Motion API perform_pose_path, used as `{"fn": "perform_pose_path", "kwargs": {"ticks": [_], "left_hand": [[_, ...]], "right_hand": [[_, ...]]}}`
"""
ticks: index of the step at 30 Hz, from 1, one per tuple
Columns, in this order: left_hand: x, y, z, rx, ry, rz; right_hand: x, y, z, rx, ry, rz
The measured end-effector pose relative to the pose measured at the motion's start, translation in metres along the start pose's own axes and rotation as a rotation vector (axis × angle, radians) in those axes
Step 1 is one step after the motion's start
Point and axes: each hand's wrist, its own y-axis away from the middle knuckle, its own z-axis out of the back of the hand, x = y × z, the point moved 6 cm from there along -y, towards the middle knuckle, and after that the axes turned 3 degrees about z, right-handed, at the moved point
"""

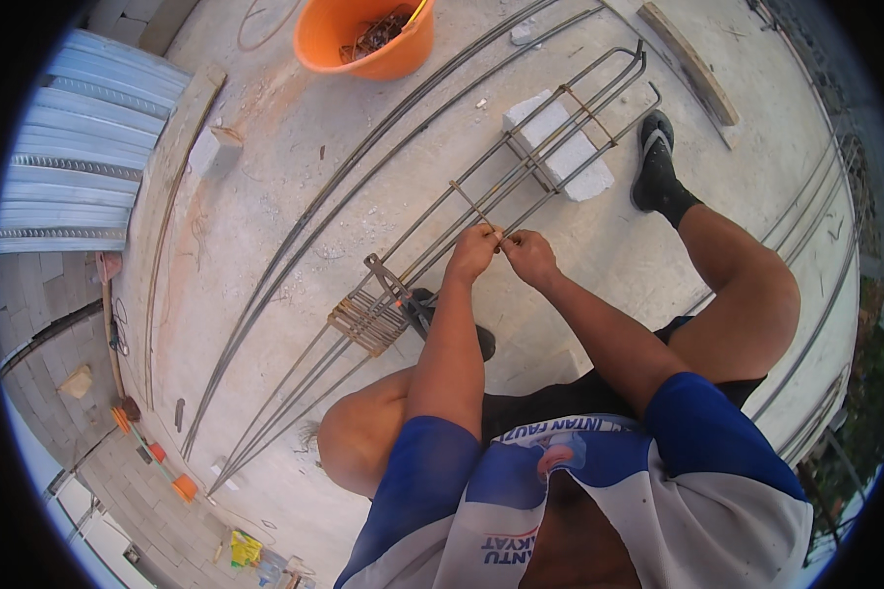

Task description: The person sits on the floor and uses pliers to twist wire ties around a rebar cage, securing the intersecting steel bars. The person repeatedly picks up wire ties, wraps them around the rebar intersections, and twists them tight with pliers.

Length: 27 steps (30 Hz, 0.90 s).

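A long cage of thin steel reinforcing bars runs diagonally in front of me, with square wire stirrups around it. My left hand and my right hand meet at the corner of one stirrup, fingertips pinched together beside the bar. Whatever lies between the fingertips is too small to make out. Several more stirrups are bunched together on the bars to the left of my left forearm. Dark-handled pincers rest on the cage by that bunch. A pale block props up the far end.
An orange bucket holding rusty metal pieces stands at the far left. Long loose bars curve along the floor left of the cage. Corrugated metal sheets lie at the left. A wooden plank is at the far right, beyond my foot.
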Motion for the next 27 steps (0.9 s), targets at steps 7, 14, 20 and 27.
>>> {"fn": "perform_pose_path", "kwargs": {"ticks": [7, 14, 20, 27], "left_hand": [[0.010, -0.007, -0.002, 0.035, 0.103, -0.015], [0.017, -0.001, 0.003, -0.127, 0.140, 0.024], [0.011, 0.003, 0.001, -0.107, 0.188, 0.044], [0.008, -0.003, -0.005, -0.087, 0.100, 0.046]], "right_hand": [[0.013, 0.008, 0.002, -0.104, 0.278, 0.185], [0.018, 0.008, 0.000, -0.192, 0.449, 0.495], [0.021, 0.008, -0.002, -0.166, 0.510, 0.537], [0.008, 0.018, 0.016, -0.051, 0.520, 0.212]]}}
